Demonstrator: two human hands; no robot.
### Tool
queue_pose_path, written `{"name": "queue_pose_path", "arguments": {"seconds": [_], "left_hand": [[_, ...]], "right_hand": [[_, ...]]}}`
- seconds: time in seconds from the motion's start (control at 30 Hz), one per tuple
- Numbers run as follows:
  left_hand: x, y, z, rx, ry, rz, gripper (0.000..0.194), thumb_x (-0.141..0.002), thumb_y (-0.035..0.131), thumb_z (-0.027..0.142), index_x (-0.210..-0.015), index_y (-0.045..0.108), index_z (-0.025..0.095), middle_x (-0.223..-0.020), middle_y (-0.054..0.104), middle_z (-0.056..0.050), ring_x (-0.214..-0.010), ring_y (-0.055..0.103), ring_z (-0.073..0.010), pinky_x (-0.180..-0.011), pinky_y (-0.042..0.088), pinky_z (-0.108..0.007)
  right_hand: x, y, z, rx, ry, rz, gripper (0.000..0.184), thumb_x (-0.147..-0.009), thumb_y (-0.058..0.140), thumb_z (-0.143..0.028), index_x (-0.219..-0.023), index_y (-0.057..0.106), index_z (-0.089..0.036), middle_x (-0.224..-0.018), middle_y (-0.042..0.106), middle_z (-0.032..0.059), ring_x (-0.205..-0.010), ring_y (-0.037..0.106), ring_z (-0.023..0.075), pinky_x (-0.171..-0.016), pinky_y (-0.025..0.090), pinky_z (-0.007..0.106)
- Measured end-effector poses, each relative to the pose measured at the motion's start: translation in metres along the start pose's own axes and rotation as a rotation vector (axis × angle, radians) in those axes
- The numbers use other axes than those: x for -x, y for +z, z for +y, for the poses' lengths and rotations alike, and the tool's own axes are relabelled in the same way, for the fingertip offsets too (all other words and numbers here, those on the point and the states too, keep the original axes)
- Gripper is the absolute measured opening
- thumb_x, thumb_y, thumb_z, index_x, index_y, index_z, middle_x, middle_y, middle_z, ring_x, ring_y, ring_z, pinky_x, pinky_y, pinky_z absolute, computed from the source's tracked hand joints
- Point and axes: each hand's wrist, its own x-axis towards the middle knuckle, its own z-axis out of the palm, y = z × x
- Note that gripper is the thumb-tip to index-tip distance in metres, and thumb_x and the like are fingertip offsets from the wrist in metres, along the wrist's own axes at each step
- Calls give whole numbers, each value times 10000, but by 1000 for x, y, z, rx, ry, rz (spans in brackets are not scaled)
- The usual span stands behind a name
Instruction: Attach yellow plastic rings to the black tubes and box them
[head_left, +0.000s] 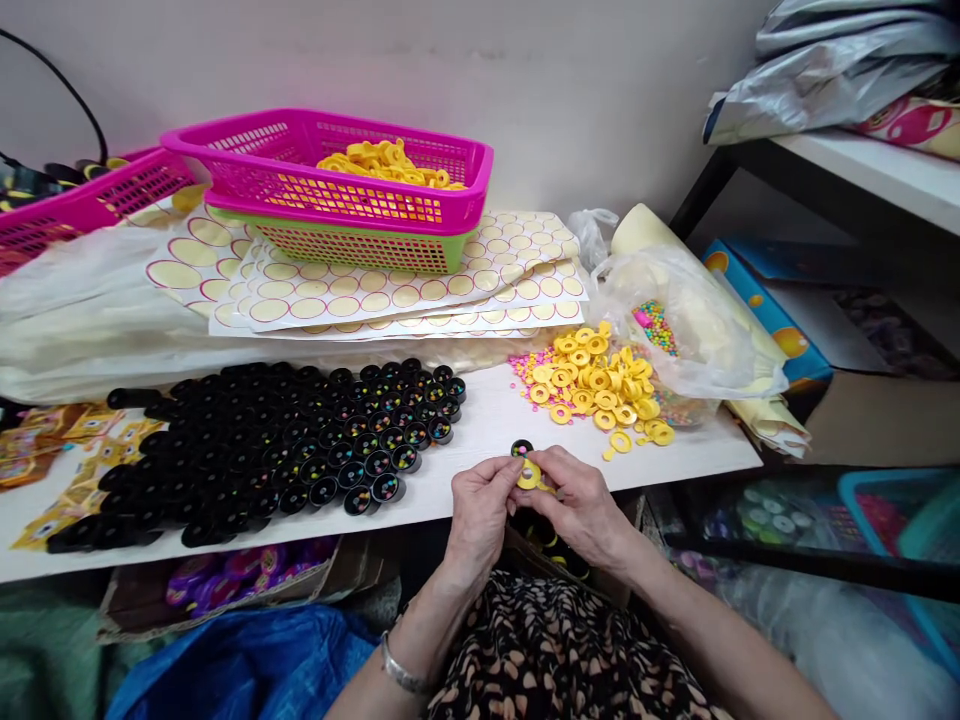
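At the front edge of the white table (486,405), a person's left hand (481,505) and right hand (581,500) pinched a yellow ring (529,474) beside a black cup (521,448); loose yellow rings (598,380) lay heaped toward the right edge, black cups (300,440) massed toward the left.

Our left hand (484,500) and right hand (577,497) stand close together in front of our torso, fingertips directed toward each other. Our left forearm (420,625) slants up and to the right from the lower edge of the view; our right forearm (697,600), unsleeved and longer in view, slants up and to the left. We bend the fingers of both hands, thumbs opposed in a fine pinch, the backs of the hands partly visible.
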Motion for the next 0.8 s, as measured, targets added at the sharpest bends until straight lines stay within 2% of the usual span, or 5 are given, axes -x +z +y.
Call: {"name": "queue_pose_path", "arguments": {"seconds": [0.1, 0.27, 0.5, 0.67, 0.8], "left_hand": [[0, 0, 2, -36, 48, 17, 244, -659, 682, 338, -735, 678, 106, -580, 592, -2, -500, 463, -65, -463, 354, -174], [-16, -12, -7, -231, 261, 198, 211, -694, 647, 324, -763, 674, 127, -647, 569, 6, -546, 444, -69, -502, 363, -185], [-34, -10, -11, -430, 307, 81, 245, -744, 581, 366, -719, 691, 148, -715, 584, -28, -679, 529, -124, -591, 420, -219], [-39, -4, -14, -511, 345, 70, 225, -755, 576, 350, -704, 695, 165, -694, 613, -23, -719, 560, -138, -655, 430, -231], [-38, -4, -15, -525, 374, 89, 202, -757, 578, 326, -712, 681, 159, -709, 617, -23, -716, 566, -135, -670, 435, -233]], "right_hand": [[-3, 3, 5, 59, -60, 47, 225, -817, 491, -188, -1032, 557, -196, -816, 515, 32, -706, 484, 143, -632, 408, 258], [-19, 4, 20, 101, -40, 74, 194, -801, 539, -235, -992, 557, -200, -851, 490, 26, -626, 466, 116, -555, 391, 235], [-25, 3, 22, 164, 3, 23, 136, -802, 544, -216, -929, 590, -194, -779, 460, -2, -636, 459, 112, -586, 390, 237], [-27, 3, 22, 25, 50, 28, 113, -778, 578, -236, -871, 625, -191, -768, 476, -4, -633, 466, 105, -587, 397, 236], [-26, 7, 28, -279, 183, 68, 176, -734, 633, -301, -869, 644, -188, -756, 494, -12, -594, 480, 90, -552, 415, 226]]}}
